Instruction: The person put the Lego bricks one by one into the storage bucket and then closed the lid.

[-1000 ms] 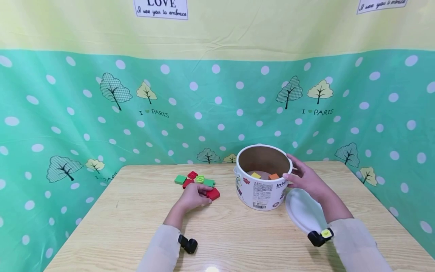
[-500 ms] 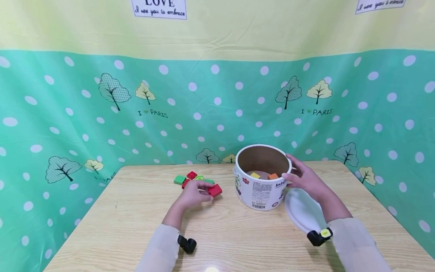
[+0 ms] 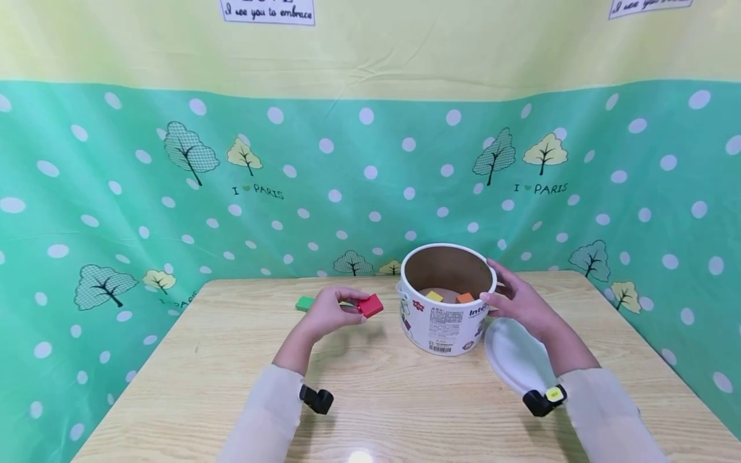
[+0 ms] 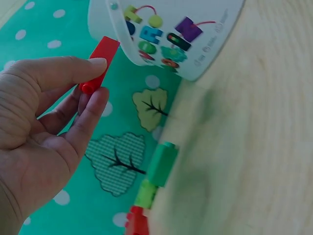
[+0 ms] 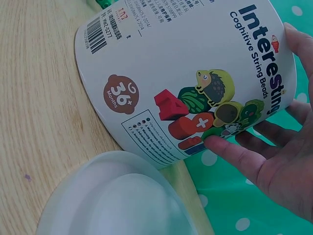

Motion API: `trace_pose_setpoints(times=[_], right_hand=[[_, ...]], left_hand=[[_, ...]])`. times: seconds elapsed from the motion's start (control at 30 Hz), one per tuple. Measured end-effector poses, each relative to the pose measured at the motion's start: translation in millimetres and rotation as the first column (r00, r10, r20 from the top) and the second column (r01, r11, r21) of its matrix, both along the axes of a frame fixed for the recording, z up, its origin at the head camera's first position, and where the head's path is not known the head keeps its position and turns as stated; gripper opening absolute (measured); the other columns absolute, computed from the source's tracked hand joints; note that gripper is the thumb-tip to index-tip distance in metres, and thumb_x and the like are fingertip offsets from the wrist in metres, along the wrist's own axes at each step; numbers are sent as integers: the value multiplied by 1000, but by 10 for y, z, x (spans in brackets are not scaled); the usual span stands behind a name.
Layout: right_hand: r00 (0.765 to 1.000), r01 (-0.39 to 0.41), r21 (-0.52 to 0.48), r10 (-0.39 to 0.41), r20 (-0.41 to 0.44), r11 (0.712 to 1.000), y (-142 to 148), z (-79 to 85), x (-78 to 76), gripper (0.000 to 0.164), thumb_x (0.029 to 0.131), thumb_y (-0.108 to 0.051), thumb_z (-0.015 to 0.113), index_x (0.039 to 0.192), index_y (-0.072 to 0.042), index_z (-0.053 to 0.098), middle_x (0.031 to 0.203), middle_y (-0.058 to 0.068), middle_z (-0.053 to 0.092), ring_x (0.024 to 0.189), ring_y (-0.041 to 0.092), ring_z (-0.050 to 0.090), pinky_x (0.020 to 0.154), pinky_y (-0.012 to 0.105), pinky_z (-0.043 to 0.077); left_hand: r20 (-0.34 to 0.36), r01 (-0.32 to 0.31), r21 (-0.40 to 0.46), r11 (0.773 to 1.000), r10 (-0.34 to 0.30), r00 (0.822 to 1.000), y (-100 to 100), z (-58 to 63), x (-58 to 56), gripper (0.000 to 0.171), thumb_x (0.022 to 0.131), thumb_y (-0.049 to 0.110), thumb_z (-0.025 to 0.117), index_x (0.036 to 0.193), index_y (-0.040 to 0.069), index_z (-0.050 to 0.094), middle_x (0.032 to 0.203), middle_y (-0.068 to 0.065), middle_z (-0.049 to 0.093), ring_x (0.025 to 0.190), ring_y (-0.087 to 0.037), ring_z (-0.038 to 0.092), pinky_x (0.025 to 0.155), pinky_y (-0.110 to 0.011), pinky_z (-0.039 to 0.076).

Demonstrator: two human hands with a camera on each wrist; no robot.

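My left hand (image 3: pixel 331 314) pinches a red toy brick (image 3: pixel 371 305) between thumb and fingers, raised above the table just left of a white printed bucket (image 3: pixel 446 328). In the left wrist view the brick (image 4: pixel 104 58) shows edge-on, its stud towards the palm. A yellow block (image 3: pixel 435 296) and an orange block (image 3: pixel 465 298) lie inside the bucket. My right hand (image 3: pixel 523 305) holds the bucket's right side near the rim; in the right wrist view its fingers (image 5: pixel 244 159) spread over the printed wall.
A white lid (image 3: pixel 515 363) lies on the table right of the bucket, partly under the right forearm. Behind the left hand are more bricks, including a green one (image 4: pixel 163 164), a light green one (image 4: pixel 146 194) and a red one (image 4: pixel 137 221). A patterned curtain (image 3: pixel 370 193) hangs at the table's back.
My left hand has lifted the red brick off the table and brought it up and slightly right, closer to the bucket. The right hand and bucket stay in place.
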State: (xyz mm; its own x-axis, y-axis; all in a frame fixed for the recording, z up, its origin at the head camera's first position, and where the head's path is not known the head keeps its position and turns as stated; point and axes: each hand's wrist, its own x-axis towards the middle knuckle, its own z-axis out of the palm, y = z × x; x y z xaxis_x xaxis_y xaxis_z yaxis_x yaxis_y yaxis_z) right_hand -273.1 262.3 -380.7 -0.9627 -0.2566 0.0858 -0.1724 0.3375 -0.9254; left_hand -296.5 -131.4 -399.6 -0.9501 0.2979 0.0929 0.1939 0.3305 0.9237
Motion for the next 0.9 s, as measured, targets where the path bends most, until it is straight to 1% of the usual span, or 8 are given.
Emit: trace_pose_setpoints(times=[0.13, 0.27, 0.4, 0.53, 0.73, 0.9], right_hand=[[1000, 6, 14, -6, -2, 1000, -1, 4, 6, 88, 93, -33, 68, 158, -25, 10, 157, 23, 19, 137, 49, 29, 91, 56, 50], [1000, 9, 18, -8, -5, 1000, 2, -6, 16, 88, 93, -33, 68, 158, -25, 9, 157, 23, 18, 137, 49, 29, 90, 55, 51], [1000, 7, 14, -6, -8, 1000, -3, -17, 22, 87, 93, -32, 67, 158, -25, 10, 157, 23, 19, 137, 50, 29, 90, 54, 51], [1000, 5, 9, -4, -11, 1000, 0, -14, 16, 87, 93, -32, 67, 158, -26, 11, 157, 22, 19, 137, 49, 29, 89, 53, 52], [1000, 17, 22, -17, -12, 1000, 7, -11, 27, 88, 92, -33, 68, 158, -27, 11, 157, 22, 19, 136, 49, 31, 89, 53, 53], [1000, 14, 21, -13, -18, 1000, 7, -24, 37, 88, 92, -32, 69, 158, -26, 10, 157, 24, 18, 136, 50, 30, 88, 51, 53]], left_hand=[[6, 22, 26, 999, -22, 1000, 43, 122, -11, 42, 74, -6, 80, 113, 6, 73, 116, -13, 64, 90, -23, 69, 77, -33, 58], [8, 74, 53, 996, -75, 997, 93, 235, -25, 42, 76, -6, 78, 115, 5, 72, 117, -15, 64, 93, -26, 69, 76, -38, 59], [-19, 94, 38, 995, -93, 995, 143, 342, -40, 42, 76, -6, 79, 116, 6, 72, 115, -13, 64, 93, -25, 68, 77, -37, 59], [-59, 104, 12, 994, -103, 993, 211, 479, -62, 42, 76, -5, 79, 116, 5, 71, 112, -12, 64, 93, -24, 67, 79, -34, 58], [-116, 128, -57, 990, -134, 984, 314, 659, -138, 41, 76, 1, 82, 115, 9, 73, 110, -9, 65, 91, -23, 68, 79, -33, 58], [-128, 158, -66, 985, -166, 978, 407, 820, -191, 40, 77, 1, 81, 115, 10, 73, 109, -7, 66, 92, -23, 67, 78, -33, 58]])
